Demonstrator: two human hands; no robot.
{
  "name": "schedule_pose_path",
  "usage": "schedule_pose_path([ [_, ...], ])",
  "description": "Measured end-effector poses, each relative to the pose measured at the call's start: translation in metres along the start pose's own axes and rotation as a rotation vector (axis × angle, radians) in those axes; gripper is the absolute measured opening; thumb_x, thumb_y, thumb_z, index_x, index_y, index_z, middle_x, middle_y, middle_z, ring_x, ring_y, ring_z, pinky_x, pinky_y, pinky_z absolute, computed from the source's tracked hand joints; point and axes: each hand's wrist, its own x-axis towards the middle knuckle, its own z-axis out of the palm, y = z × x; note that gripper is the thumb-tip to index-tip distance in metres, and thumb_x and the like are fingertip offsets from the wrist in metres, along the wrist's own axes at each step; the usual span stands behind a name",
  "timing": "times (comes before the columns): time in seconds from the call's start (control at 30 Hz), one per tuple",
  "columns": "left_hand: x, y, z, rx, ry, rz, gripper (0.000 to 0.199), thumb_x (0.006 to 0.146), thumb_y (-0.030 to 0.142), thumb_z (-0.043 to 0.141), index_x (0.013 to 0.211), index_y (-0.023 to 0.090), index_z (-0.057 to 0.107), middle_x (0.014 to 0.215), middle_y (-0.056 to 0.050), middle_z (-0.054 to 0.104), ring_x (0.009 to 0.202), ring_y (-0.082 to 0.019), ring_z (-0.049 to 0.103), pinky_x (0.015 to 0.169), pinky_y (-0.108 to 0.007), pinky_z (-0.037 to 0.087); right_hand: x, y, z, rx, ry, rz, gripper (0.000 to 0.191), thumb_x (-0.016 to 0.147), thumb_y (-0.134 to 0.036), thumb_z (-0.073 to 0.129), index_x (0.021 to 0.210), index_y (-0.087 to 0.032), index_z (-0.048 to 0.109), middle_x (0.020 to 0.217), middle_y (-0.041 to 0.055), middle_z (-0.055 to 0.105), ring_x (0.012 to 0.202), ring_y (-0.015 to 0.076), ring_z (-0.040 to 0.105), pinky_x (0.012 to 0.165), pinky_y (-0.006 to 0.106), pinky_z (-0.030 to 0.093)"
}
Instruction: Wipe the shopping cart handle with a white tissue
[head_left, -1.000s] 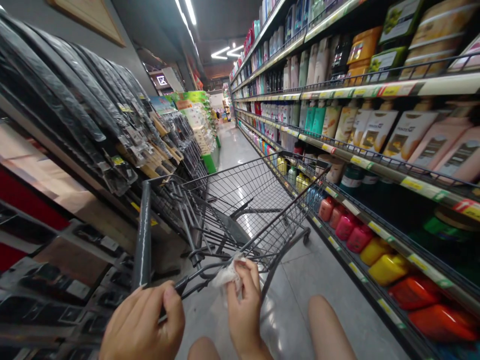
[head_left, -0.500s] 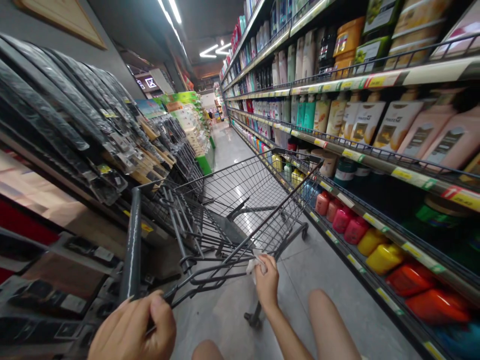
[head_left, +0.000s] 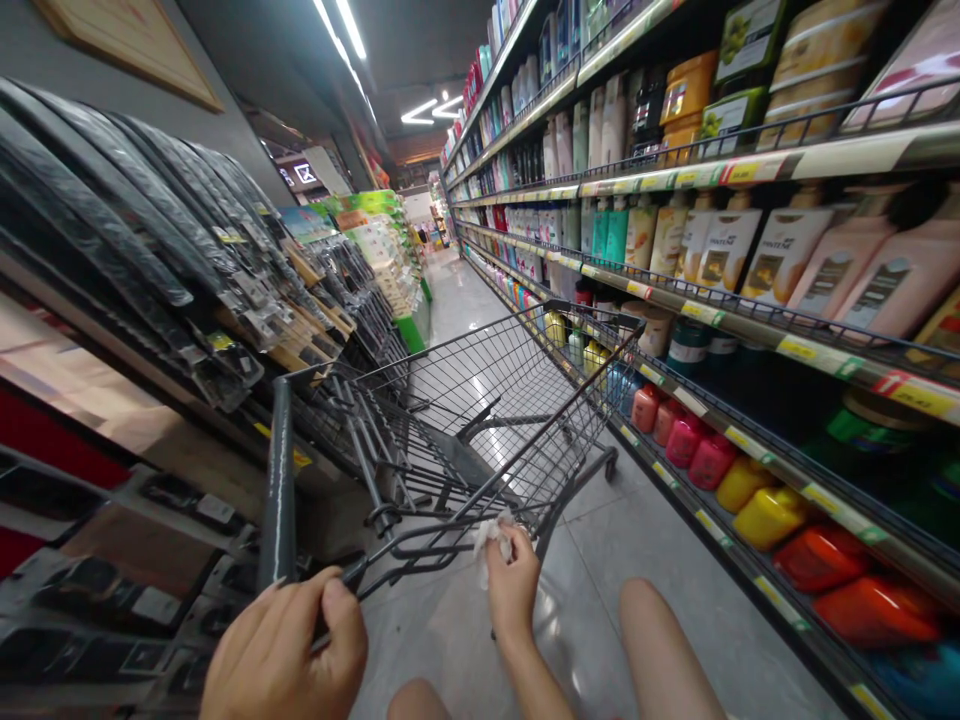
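Observation:
A dark grey wire shopping cart [head_left: 480, 400] stands at an angle in the aisle, and its basket holds nothing that I can see. At the lower left, my left hand [head_left: 289, 650] is wrapped round the near end of the cart handle [head_left: 277, 480]. Near the lower rail of the cart frame, my right hand [head_left: 514, 590] pinches a crumpled white tissue [head_left: 491, 540], which touches the rail. The fingertips of my right hand are partly covered by the tissue.
On the right, long shelves [head_left: 675, 175] hold rows of bottles and jars. Packaged goods hang from a rack [head_left: 172, 230] on the left, close to the handle. Grey tiled floor [head_left: 622, 530] runs beside the cart. My bare knees [head_left: 656, 640] show at the bottom.
My right hand has moved a little left and down along the cart frame with the tissue. My left hand appears slightly further right, still on the handle.

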Motion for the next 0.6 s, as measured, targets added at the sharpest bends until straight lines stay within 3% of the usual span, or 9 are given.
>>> schedule_pose_path([
  [0.2,0.004,0.005,-0.001,-0.004,0.015,-0.008,0.010,0.079,0.019,0.052,0.078,0.018,0.061,0.064,-0.005,0.064,0.065,-0.022,0.059,0.061,-0.032,0.042,-0.024,-0.054,0.002,0.071,-0.104,-0.026,0.017,0.073,-0.016,0.055,0.082,-0.017,0.068,0.089,0.0053,0.069,0.085,0.0191,0.064,0.079,0.027,0.047],
  [0.33,0.004,0.006,-0.004,-0.008,0.012,-0.014,0.009,0.079,0.017,0.053,0.076,0.017,0.062,0.064,-0.007,0.064,0.064,-0.022,0.058,0.058,-0.032,0.040,-0.033,-0.076,0.000,0.108,-0.160,-0.054,0.018,0.074,-0.014,0.054,0.084,-0.017,0.068,0.094,0.0065,0.068,0.092,0.0191,0.063,0.083,0.027,0.047],
  [0.47,0.005,0.007,-0.006,-0.017,-0.009,-0.016,0.009,0.080,0.018,0.053,0.077,0.017,0.062,0.064,-0.006,0.064,0.065,-0.022,0.058,0.060,-0.032,0.041,-0.036,-0.076,-0.001,0.084,-0.183,-0.090,0.019,0.074,-0.013,0.053,0.084,-0.018,0.068,0.098,0.0076,0.068,0.096,0.0192,0.062,0.086,0.028,0.045],
  [0.6,0.003,0.007,-0.005,0.002,-0.013,-0.040,0.008,0.079,0.019,0.053,0.078,0.019,0.061,0.065,-0.003,0.064,0.066,-0.020,0.059,0.064,-0.031,0.042,-0.029,-0.048,-0.005,0.009,-0.162,-0.112,0.021,0.074,-0.014,0.051,0.084,-0.018,0.068,0.099,0.0076,0.067,0.096,0.0192,0.062,0.087,0.028,0.044],
])
